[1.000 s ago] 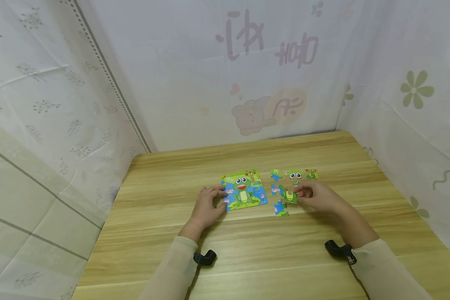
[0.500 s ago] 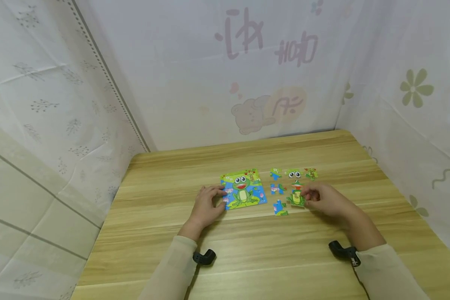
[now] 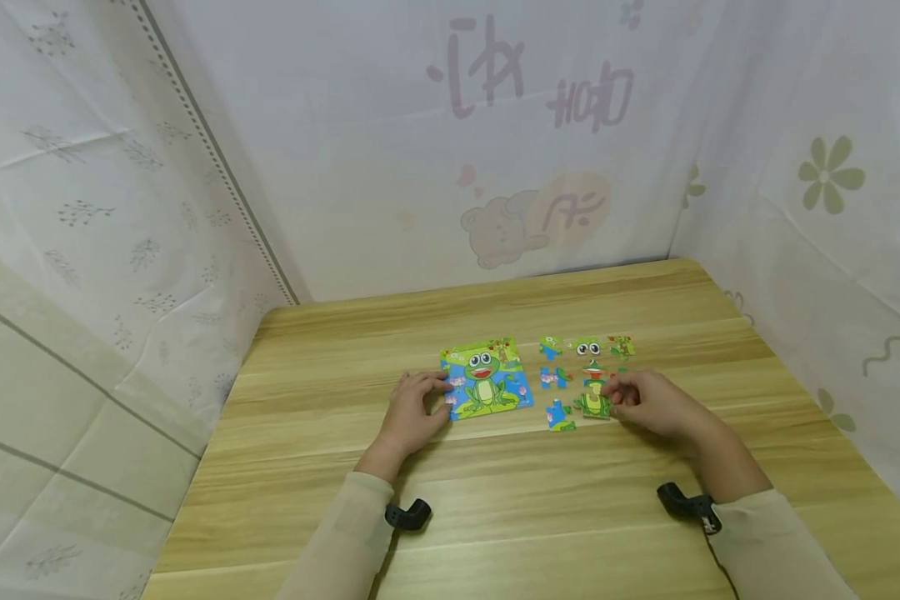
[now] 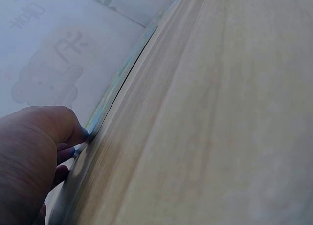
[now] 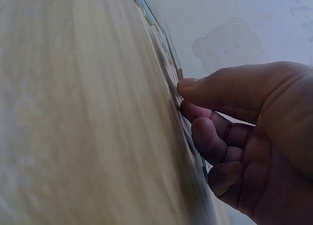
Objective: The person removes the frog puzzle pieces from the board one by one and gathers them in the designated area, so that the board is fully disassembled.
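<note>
In the head view, my right hand (image 3: 648,402) pinches a puzzle piece (image 3: 594,407) printed with the frog's belly and legs. The piece lies just below the red-mouthed piece (image 3: 592,371), in the bottom row. My left hand (image 3: 411,410) rests with fingertips and thumb at the left edge of a square frog picture (image 3: 486,382), fingers loosely bent. Seen by the right wrist camera, thumb (image 5: 190,85) and index finger meet at the piece's edge, the other fingers curled in. The left wrist view has the left thumb (image 4: 76,132) touching the picture's edge.
Several puzzle pieces stand in spaced rows right of the picture: a blue-green corner (image 3: 551,347), the eyes piece (image 3: 588,348), a tree corner (image 3: 621,344), a pink-blue piece (image 3: 552,378) and a lower-left corner (image 3: 560,417). The wooden table (image 3: 495,517) meets hanging cloth behind.
My right hand has carried the belly piece right and slightly down, from over the left column to below the mouth piece. My left hand stays put.
</note>
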Motion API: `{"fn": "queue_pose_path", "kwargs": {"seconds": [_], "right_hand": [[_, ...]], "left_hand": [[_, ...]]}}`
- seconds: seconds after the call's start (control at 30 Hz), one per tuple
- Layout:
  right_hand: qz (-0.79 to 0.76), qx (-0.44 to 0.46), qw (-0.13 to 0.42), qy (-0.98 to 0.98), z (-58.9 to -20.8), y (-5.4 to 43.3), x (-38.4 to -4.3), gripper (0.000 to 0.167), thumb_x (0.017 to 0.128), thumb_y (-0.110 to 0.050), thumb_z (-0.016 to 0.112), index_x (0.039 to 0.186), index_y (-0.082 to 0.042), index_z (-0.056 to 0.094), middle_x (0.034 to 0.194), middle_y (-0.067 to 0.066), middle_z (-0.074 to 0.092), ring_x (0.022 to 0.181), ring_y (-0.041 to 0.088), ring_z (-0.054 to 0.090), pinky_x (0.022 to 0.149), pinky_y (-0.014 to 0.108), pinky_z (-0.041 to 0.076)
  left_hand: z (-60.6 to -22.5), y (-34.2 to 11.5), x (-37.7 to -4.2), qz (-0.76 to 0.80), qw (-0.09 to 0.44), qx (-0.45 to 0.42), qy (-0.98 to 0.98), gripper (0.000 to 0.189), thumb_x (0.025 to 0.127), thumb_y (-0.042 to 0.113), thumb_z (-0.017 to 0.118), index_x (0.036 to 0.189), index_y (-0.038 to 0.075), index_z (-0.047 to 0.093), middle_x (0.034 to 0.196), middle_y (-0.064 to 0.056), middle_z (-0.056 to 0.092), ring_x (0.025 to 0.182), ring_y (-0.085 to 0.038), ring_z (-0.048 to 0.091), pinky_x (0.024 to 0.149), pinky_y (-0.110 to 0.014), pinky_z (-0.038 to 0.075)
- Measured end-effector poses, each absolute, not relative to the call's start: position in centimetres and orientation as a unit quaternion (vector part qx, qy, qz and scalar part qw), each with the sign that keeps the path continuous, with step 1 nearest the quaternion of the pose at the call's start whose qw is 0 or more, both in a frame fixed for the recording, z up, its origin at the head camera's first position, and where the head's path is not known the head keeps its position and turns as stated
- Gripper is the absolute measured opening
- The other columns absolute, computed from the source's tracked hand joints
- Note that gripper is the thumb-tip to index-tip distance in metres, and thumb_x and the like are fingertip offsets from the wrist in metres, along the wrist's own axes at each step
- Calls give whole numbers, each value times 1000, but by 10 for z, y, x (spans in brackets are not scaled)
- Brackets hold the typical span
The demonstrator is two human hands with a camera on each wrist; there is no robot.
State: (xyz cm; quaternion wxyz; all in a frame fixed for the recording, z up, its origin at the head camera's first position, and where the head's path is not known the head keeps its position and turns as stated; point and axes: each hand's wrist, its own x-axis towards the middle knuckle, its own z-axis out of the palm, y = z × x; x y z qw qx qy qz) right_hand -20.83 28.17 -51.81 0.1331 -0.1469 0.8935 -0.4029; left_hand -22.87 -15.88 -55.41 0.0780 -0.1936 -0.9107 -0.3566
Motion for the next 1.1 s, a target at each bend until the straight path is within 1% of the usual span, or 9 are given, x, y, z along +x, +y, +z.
{"fn": "queue_pose_path", "kwargs": {"seconds": [0.2,0.47,0.9,1.1], "right_hand": [[-403,-143,144,892,-518,284,-209,20,95,-4,72,115,-4,72,94,6,62,83,22,55,62,24,49],[-403,-153,141,891,-515,284,-207,21,94,-2,73,115,-2,72,93,6,62,78,20,53,62,24,48],[-402,-145,138,893,-519,285,-209,21,93,-1,72,114,-4,73,93,5,63,76,19,53,61,24,48],[-413,-148,143,887,-518,286,-209,22,94,0,73,116,-2,72,94,7,62,78,21,53,60,24,47]], "left_hand": [[-554,-159,-228,-356,75,-193,-911,23,93,15,78,116,14,75,143,-2,63,141,-25,50,130,-49,10],[-553,-159,-228,-357,72,-193,-911,22,93,16,78,114,14,75,142,-3,64,141,-25,51,130,-49,10],[-555,-159,-229,-356,75,-194,-911,23,92,15,78,115,13,75,143,-2,63,141,-26,51,130,-50,11],[-555,-159,-229,-357,80,-194,-910,24,92,15,78,115,12,75,142,-3,64,140,-26,51,130,-50,12]]}}
